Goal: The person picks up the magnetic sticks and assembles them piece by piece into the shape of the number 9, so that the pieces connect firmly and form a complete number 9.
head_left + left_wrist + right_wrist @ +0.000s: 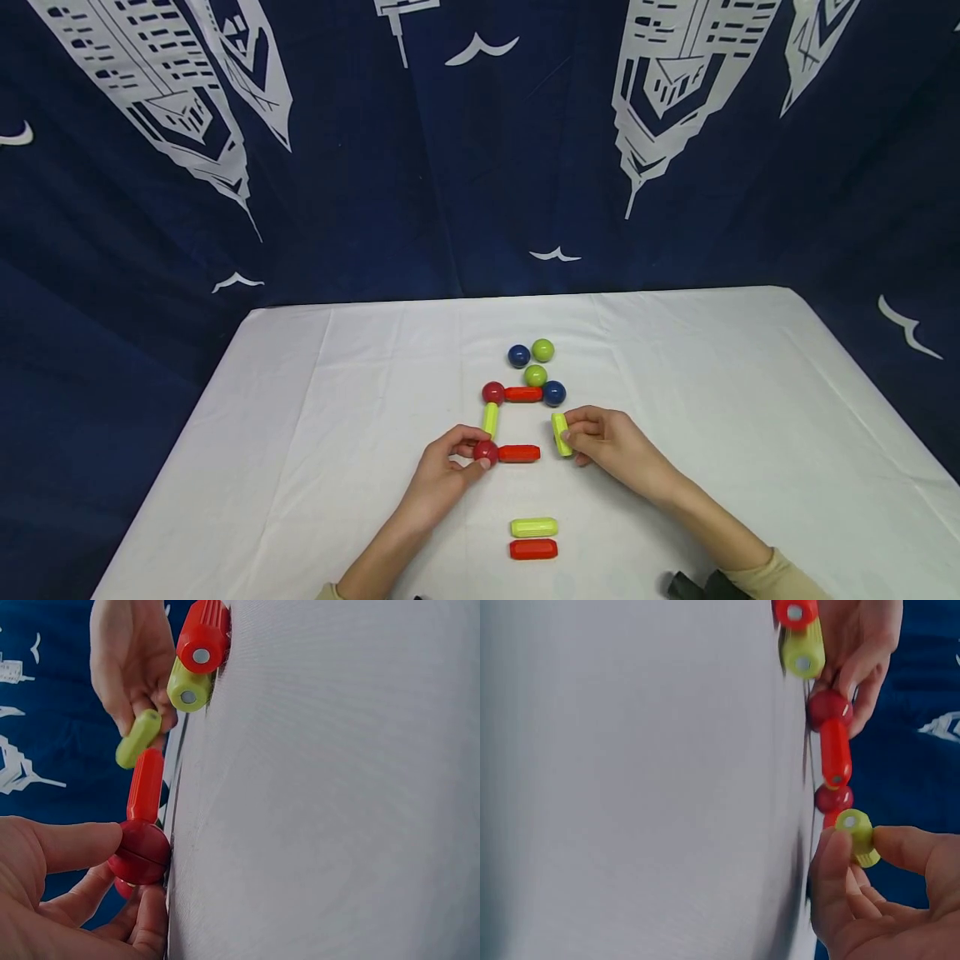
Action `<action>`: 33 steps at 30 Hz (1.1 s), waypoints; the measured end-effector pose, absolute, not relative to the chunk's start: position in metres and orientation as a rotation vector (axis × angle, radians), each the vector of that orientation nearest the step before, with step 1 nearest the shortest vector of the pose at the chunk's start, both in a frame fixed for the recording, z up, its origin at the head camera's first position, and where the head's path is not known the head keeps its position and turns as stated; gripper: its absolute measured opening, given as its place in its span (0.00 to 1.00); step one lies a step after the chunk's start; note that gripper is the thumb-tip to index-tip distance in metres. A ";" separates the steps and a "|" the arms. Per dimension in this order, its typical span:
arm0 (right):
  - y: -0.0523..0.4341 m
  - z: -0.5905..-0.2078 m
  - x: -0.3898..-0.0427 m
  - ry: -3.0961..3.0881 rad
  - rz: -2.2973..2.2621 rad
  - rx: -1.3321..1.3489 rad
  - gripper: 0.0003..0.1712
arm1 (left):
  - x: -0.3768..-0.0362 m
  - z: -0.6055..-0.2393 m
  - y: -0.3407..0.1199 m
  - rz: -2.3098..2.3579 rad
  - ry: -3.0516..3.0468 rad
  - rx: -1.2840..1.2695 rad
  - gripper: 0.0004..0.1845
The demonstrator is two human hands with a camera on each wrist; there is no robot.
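My left hand (474, 454) pinches a red ball (485, 452) between thumb and fingers; the ball sits at the left end of a red rod (518, 453) lying on the white table (315, 433). A yellow-green rod (490, 418) runs up from that ball to another red ball (492, 392), which joins a second red rod (522, 394) and a blue ball (553, 392). My right hand (572, 435) pinches a loose yellow-green rod (560, 434) just right of the lower red rod, apart from it. The left wrist view shows the gripped red ball (139, 851); the right wrist view shows the pinched rod (855, 832).
A green ball (535, 375) lies against the upper rod, with a blue ball (518, 356) and a green ball (542, 350) behind it. A spare yellow-green rod (534, 527) and red rod (533, 549) lie near the front edge. A dark blue printed curtain (480, 167) hangs behind.
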State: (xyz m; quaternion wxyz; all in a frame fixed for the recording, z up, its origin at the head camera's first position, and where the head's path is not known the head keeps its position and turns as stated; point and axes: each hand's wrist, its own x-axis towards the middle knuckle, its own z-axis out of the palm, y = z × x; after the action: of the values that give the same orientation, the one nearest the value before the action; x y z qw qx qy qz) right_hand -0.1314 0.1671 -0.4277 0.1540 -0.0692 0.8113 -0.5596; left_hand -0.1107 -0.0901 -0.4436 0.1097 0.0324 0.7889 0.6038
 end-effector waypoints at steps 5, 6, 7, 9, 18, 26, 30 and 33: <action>0.166 -0.431 -0.141 2.320 -1.649 -0.069 0.21 | -0.110 -0.444 -0.090 1.769 2.304 0.074 0.15; 0.165 -0.431 -0.143 2.317 -1.651 -0.044 0.22 | -0.110 -0.444 -0.089 1.770 2.304 0.077 0.15; 0.165 -0.431 -0.144 2.313 -1.654 -0.015 0.22 | -0.110 -0.444 -0.089 1.770 2.304 0.079 0.15; 0.165 -0.431 -0.145 2.298 -1.663 0.024 0.22 | -0.110 -0.444 -0.089 1.770 2.309 0.088 0.15; 0.169 -0.431 -0.144 2.254 -1.705 0.033 0.22 | -0.111 -0.444 -0.090 1.737 2.335 0.079 0.13; 0.176 -0.432 -0.144 2.256 -1.729 0.019 0.21 | -0.112 -0.443 -0.090 1.740 2.333 0.072 0.14; 0.180 -0.432 -0.149 2.262 -1.756 0.001 0.19 | -0.111 -0.442 -0.090 1.751 2.324 0.072 0.14; 0.181 -0.432 -0.157 2.300 -1.765 -0.029 0.19 | -0.111 -0.442 -0.090 1.765 2.320 0.084 0.14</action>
State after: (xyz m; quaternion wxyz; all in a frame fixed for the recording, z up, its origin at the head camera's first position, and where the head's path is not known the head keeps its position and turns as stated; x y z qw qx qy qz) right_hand -0.1567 0.1814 -0.4318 0.1210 -0.0100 0.7874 -0.6044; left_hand -0.1108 -0.0898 -0.4420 0.1124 0.0288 0.7905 0.6014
